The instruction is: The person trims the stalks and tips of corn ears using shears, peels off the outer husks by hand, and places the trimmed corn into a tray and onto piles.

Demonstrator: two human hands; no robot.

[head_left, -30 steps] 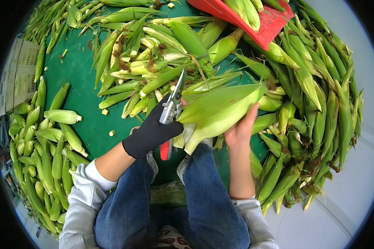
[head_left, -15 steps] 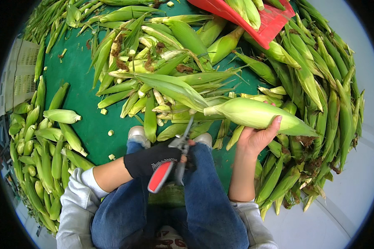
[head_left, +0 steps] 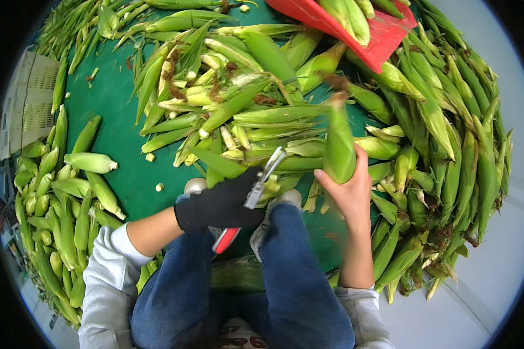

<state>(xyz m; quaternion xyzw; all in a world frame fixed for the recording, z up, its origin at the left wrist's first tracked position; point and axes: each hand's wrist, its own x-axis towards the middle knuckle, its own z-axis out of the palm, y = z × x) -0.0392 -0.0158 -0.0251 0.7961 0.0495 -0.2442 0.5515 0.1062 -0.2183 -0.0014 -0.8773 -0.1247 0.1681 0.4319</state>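
My left hand (head_left: pixel 220 202), in a black fingerless glove, is closed around a pair of pruning shears (head_left: pixel 266 177). Their metal blades point away and to the right, while part of a red handle shows below the glove. In my bare right hand (head_left: pixel 350 191) is an ear of corn (head_left: pixel 339 145) in its green husk, held upright with the brown silk end pointing away from me. It looks blurred by motion. The shears are apart from this ear. A pale green husk piece (head_left: pixel 271 188) shows just beside the blades; whether it touches them I cannot tell.
Cut husks and stalk ends (head_left: pixel 244 110) lie heaped on the green floor (head_left: pixel 108 75) ahead. Unhusked corn (head_left: pixel 471 151) is piled on the right, beside a red plastic scoop-like container (head_left: pixel 384 41). Trimmed ears (head_left: pixel 70 232) form a pile at left, near a pale crate (head_left: pixel 38 104).
My right hand has swung the ear from lying sideways to upright, its silk end now pointing away. My left hand has turned the shears and shifted slightly away from me.
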